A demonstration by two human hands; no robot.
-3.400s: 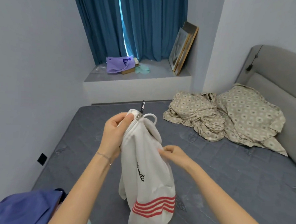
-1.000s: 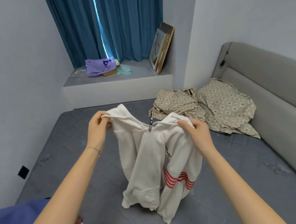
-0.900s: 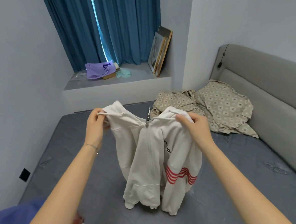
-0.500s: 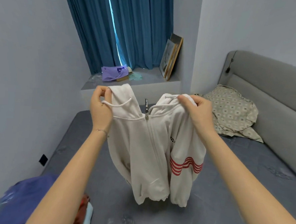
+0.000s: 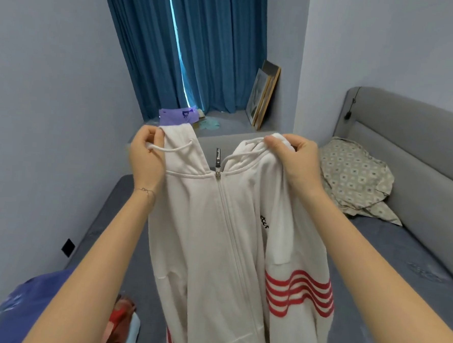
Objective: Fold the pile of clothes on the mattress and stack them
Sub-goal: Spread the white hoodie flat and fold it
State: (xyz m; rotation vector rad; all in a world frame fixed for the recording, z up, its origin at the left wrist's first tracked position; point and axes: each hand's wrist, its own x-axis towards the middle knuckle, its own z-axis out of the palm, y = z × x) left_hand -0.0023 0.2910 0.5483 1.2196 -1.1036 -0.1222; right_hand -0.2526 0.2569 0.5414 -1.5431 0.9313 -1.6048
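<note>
A white zip-up hoodie [image 5: 215, 245] with red sleeve stripes hangs in the air before me, zipped shut, its front facing me. My left hand [image 5: 146, 158] grips the left side of its hood and shoulder. My right hand [image 5: 295, 162] grips the right side at the same height. Its hem runs past the bottom edge of the view. Under it lies the grey-blue mattress [image 5: 373, 260]. A pile of clothes [image 5: 52, 311], blue on top with red beside it, sits at the bottom left corner.
Patterned beige bedding [image 5: 355, 179] lies crumpled against the grey padded headboard [image 5: 407, 145] on the right. Beyond the mattress, a window ledge [image 5: 231, 122] holds a purple bag [image 5: 179, 115] and leaning picture frames [image 5: 263, 96] before blue curtains. A wall stands close on the left.
Both hands spread the hoodie open by its shoulders, then lifted it. It now hangs higher and closer to me, off the mattress.
</note>
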